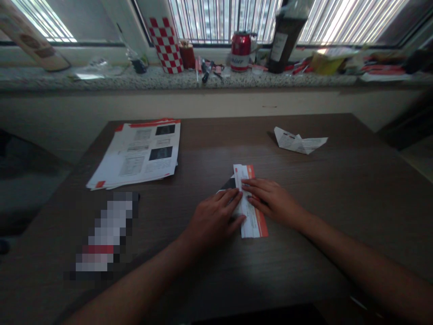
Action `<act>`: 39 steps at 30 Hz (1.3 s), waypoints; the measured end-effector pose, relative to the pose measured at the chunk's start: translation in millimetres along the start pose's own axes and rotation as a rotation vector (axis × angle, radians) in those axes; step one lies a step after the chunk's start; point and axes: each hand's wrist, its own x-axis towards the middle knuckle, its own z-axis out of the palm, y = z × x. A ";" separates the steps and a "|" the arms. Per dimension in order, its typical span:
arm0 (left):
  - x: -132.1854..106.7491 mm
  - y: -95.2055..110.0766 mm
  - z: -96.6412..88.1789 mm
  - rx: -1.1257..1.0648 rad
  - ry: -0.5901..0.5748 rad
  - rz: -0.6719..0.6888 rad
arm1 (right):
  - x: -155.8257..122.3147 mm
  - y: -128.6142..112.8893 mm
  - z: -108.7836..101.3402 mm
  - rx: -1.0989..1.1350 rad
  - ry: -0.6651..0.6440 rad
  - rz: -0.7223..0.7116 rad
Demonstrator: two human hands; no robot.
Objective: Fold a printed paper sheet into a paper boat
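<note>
A folded sheet of paper (pixel 251 221), white with an orange-red strip along its right side, lies on the brown table in front of me. A dark triangular corner of it shows at the left. My left hand (pixel 218 212) rests on the paper's left part, fingers stretched over the fold and thumb apart. From the other side, my right hand (pixel 272 198) lies flat across the orange strip with its fingers spread. Both hands press on the sheet without gripping it. A folded paper boat (pixel 300 142) sits farther back on the right.
A stack of printed sheets (pixel 149 155) lies at the table's back left. Nearer me is a blurred-out, phone-like object (pixel 106 234). Behind the table, the stone windowsill (pixel 128 82) bears a red can (pixel 240 52), a dark bottle (pixel 284 43), a checkered cup (pixel 166 47) and loose small items.
</note>
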 end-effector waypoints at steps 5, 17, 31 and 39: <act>-0.6 0.0 0.8 -0.010 0.009 0.005 | 0.9 0.1 -1.1 0.040 0.000 0.021; 1.3 1.2 -0.7 -0.017 -0.012 -0.016 | 19.2 8.9 0.8 0.128 0.123 0.088; 0.3 1.1 4.0 -0.043 0.019 -0.008 | 32.3 19.1 1.2 0.113 0.093 0.105; 1.1 2.2 0.0 -0.036 -0.009 -0.014 | 59.4 34.9 -3.3 0.082 0.097 0.143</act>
